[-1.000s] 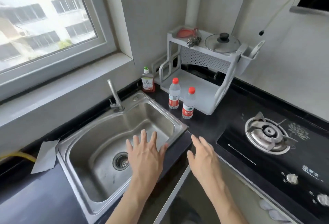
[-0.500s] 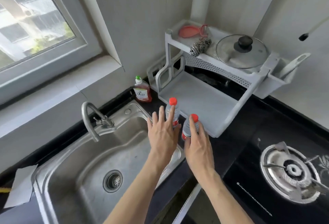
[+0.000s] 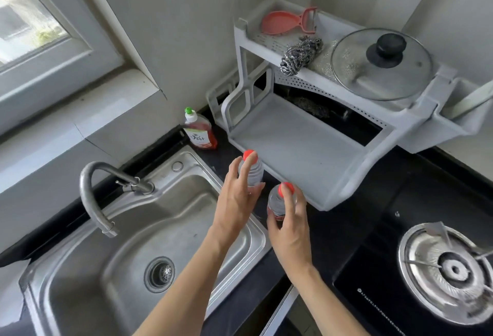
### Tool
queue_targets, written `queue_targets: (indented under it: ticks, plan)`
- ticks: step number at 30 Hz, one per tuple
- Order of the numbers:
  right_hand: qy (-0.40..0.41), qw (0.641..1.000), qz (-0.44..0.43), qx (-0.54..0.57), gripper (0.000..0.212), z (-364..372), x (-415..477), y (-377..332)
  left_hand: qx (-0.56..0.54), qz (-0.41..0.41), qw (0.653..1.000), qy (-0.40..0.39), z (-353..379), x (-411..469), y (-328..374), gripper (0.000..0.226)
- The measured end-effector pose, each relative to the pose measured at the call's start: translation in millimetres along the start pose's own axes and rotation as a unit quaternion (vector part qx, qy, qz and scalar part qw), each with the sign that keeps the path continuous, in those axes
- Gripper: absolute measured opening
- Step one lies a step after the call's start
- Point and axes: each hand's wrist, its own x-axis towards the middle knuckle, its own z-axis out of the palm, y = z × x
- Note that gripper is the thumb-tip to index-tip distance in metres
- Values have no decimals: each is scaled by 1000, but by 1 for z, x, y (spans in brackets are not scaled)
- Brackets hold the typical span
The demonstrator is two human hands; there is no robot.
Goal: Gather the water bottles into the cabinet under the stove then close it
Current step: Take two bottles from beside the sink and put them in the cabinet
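Head view, single camera.

Two water bottles with red caps stand upright on the black counter (image 3: 346,218), between the sink (image 3: 192,158) and the grey rack (image 3: 293,143).

Far bottle (image 3: 253,174): my left hand (image 3: 234,202) wraps it from the sink side. The thumb lies across the near face and the fingers run up toward the cap.

Near bottle (image 3: 274,203): my right hand (image 3: 290,226) comes over it from my side. The thumb is on the body's left, the fingers are on its right, and one fingertip touches the cap.

Both hands curl round their bottles. I cannot tell how hard they squeeze, or whether either base has left the counter.

Relation that matters: both long axes are vertical, and each bottle sits straight ahead of its own hand, so the arms do not cross. The bottles are just beside each other, and the near one is close to the rack's front corner.

Judgement: lift straight up first, then draw back and down. The cabinet should lie below the counter lip beside the stove (image 3: 450,269). Only a pale strip (image 3: 280,306) shows there, possibly an open door's edge. Risk: knuckles or bottles knocking together on the way.
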Motion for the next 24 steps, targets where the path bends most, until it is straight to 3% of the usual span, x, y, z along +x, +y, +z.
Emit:
queue_targets:
  ticks: [9,20,24]
  plan:
    - [51,998,-48,1,92,7,27,23,-62,-5,998,31,15,26,-5,99]
    - [18,999,24,35,105,4,57,21,-93,-34,994,39,7,30,1,100]
    - [3,998,37,45,115,0,62,15,-105,-96,989,50,1,11,3,106]
